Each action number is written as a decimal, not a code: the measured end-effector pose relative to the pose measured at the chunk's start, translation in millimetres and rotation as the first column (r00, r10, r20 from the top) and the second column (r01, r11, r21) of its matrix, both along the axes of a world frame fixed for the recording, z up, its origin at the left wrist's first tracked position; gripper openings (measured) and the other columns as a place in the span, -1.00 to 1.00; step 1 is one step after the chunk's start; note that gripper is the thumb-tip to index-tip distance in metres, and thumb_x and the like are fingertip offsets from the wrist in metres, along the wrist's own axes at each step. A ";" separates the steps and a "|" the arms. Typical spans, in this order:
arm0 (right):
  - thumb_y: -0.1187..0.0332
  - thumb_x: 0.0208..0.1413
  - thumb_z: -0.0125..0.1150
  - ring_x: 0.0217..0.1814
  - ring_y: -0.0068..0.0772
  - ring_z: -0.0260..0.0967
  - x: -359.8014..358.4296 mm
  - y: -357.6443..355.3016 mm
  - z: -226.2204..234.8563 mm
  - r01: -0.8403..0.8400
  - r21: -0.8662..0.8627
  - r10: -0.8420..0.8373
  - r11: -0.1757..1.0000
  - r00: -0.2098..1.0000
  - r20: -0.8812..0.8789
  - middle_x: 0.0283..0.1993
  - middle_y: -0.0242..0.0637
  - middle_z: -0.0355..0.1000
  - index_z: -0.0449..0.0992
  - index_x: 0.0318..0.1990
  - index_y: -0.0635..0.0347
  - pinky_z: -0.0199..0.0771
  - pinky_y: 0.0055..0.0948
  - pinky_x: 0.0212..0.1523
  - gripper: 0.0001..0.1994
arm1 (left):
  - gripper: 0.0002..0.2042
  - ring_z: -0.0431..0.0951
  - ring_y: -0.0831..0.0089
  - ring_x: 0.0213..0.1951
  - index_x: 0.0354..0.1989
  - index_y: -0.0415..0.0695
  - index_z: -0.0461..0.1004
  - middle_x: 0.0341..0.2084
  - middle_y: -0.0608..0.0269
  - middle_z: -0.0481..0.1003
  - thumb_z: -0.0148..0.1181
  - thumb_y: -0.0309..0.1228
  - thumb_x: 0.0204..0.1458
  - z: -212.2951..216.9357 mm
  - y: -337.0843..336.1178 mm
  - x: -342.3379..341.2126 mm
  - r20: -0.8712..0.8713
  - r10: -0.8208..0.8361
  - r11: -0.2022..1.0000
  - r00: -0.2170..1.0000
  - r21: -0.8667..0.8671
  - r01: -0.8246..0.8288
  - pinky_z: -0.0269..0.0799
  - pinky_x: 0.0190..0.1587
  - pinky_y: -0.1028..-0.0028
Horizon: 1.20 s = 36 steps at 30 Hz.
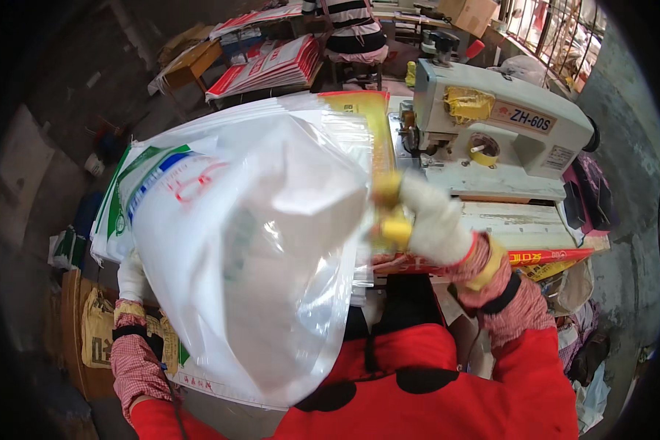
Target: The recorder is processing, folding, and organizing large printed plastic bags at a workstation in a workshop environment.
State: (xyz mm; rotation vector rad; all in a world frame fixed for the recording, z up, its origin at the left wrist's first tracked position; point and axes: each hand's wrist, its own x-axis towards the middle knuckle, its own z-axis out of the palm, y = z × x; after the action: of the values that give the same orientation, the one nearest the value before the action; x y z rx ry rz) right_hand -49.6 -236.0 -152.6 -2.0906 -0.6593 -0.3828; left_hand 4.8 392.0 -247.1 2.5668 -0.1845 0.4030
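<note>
A large white woven sack [198, 198] with green, blue and red print fills the middle, with a clear plastic liner [271, 279] bulging out of it toward me. My right hand [429, 220], in a white glove with yellow fingertips, grips the sack's right edge along its yellow and red strip [378, 139]. My left hand [130, 279], also in a white glove, holds the sack's lower left side and is mostly hidden behind it. Both forearms wear checked red sleeve covers.
A cream industrial sewing machine [506, 125] stands on a worn table [521, 224] to the right. Stacks of printed sacks [271, 66] lie at the back, near a person in a striped top [356, 26]. More sacks [95, 330] lie low on the left.
</note>
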 end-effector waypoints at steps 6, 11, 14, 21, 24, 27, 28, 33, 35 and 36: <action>0.32 -0.36 0.39 -0.07 -0.07 0.29 37.8 42.9 52.7 0.156 -0.370 -0.021 0.916 0.938 0.345 -0.11 -0.19 0.34 0.39 -0.10 0.18 0.35 -0.35 -0.11 -0.46 | -0.76 0.42 0.09 -0.17 -0.22 -0.16 0.42 -0.24 0.03 0.44 -0.04 -0.53 -0.11 20.5 -51.2 -6.3 -0.018 0.129 0.894 0.991 0.434 -0.109 0.36 -0.13 0.32; 0.38 -0.11 0.14 -0.20 -0.05 0.33 67.2 45.7 39.1 0.325 -0.266 -0.075 0.908 0.748 0.659 -0.15 -0.13 0.36 0.41 -0.17 0.19 0.38 -0.35 -0.16 -0.71 | -0.72 0.42 0.15 -0.09 -0.12 -0.15 0.40 -0.16 0.03 0.43 -0.09 -0.56 -0.03 -6.4 2.6 -12.0 -0.008 0.090 0.841 0.996 0.537 -0.071 0.35 -0.06 0.38; 0.35 -0.18 0.09 -0.28 -0.21 0.32 153.6 -45.8 -59.7 -0.066 0.370 -0.016 0.927 0.977 0.213 -0.37 -0.21 0.38 0.40 -0.29 0.19 0.36 -0.35 -0.21 -0.76 | -0.72 0.41 0.15 -0.07 -0.10 -0.16 0.41 -0.19 0.01 0.45 -0.13 -0.56 0.01 3.6 -47.1 14.7 0.072 -0.050 0.906 0.996 0.424 0.014 0.32 -0.04 0.38; 0.05 0.03 0.02 -0.30 -0.25 0.44 94.0 -26.5 13.7 0.452 -0.345 -0.505 0.822 0.860 -0.076 -0.39 -0.18 0.44 0.47 -0.21 0.07 0.42 -0.35 -0.30 -0.67 | -0.70 0.40 0.35 -0.10 -0.06 -0.29 0.36 -0.11 0.03 0.42 -0.04 -0.43 0.04 4.6 45.9 9.4 -0.077 0.325 0.875 0.943 0.404 -0.268 0.26 -0.02 0.47; 0.02 0.01 0.04 -0.31 -0.16 0.42 59.3 -23.7 12.9 0.360 -0.512 -0.562 0.780 0.762 -0.321 -0.37 -0.15 0.44 0.46 -0.19 0.08 0.41 -0.32 -0.29 -0.64 | -0.72 0.42 0.28 -0.13 -0.06 -0.28 0.34 -0.16 0.04 0.43 -0.08 -0.46 0.07 7.6 40.7 -12.6 0.063 0.441 0.888 0.895 0.111 -0.446 0.29 -0.05 0.43; 0.11 0.02 0.04 -0.20 -0.37 0.41 42.7 -6.9 -41.2 0.024 -0.497 -0.136 0.867 0.972 -0.190 -0.32 -0.18 0.43 0.48 -0.24 0.13 0.41 -0.36 -0.25 -0.69 | -0.61 0.39 0.30 -0.08 0.03 -0.27 0.25 -0.12 0.06 0.39 0.02 -0.36 0.03 11.3 -107.9 -46.5 -0.019 0.334 0.848 0.942 -0.430 -0.309 0.28 -0.02 0.40; 0.11 0.02 0.04 -0.20 -0.37 0.41 44.8 -3.3 -39.1 0.004 -0.492 -0.116 0.871 0.974 -0.197 -0.32 -0.18 0.43 0.48 -0.24 0.13 0.41 -0.36 -0.25 -0.69 | -0.47 0.30 0.27 0.03 0.12 -0.30 0.13 -0.03 0.03 0.31 0.09 -0.31 0.00 12.4 -145.2 -72.5 -0.093 0.347 0.840 0.933 -0.412 -0.353 0.19 0.07 0.41; 0.15 0.02 0.05 -0.22 -0.38 0.41 48.9 2.3 -30.1 -0.123 -0.454 0.019 0.883 0.974 -0.228 -0.31 -0.19 0.44 0.49 -0.27 0.16 0.41 -0.37 -0.24 -0.72 | -0.28 0.23 0.32 0.06 0.17 -0.31 -0.06 0.04 0.04 0.19 0.24 -0.36 -0.09 -51.1 -239.6 -143.9 -0.057 0.423 0.662 0.904 -0.662 -0.351 0.15 0.12 0.43; 0.17 0.02 0.06 -0.23 -0.39 0.41 51.9 2.5 -34.3 -0.178 -0.441 0.085 0.880 0.971 -0.222 -0.31 -0.19 0.44 0.49 -0.28 0.17 0.42 -0.37 -0.24 -0.73 | -0.34 0.25 0.37 0.02 0.13 -0.29 -0.02 0.00 0.08 0.21 0.24 -0.37 -0.08 -49.0 -266.2 -154.9 -0.134 0.440 0.544 0.888 -0.747 -0.383 0.20 0.07 0.45; 0.18 0.02 0.06 -0.24 -0.39 0.42 52.7 -0.6 -35.7 -0.195 -0.435 0.109 0.879 0.971 -0.214 -0.31 -0.19 0.44 0.49 -0.28 0.18 0.42 -0.37 -0.24 -0.74 | -0.39 0.28 0.42 -0.03 0.10 -0.27 0.03 -0.03 0.13 0.24 0.24 -0.37 -0.07 -47.4 -271.5 -154.8 -0.210 0.411 0.428 0.887 -0.815 -0.390 0.25 0.03 0.47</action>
State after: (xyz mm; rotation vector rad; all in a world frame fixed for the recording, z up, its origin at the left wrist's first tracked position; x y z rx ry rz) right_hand 3.1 -236.7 -188.3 -2.4542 -0.8587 0.0683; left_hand -150.0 120.5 -294.5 1.5719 0.5382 0.5276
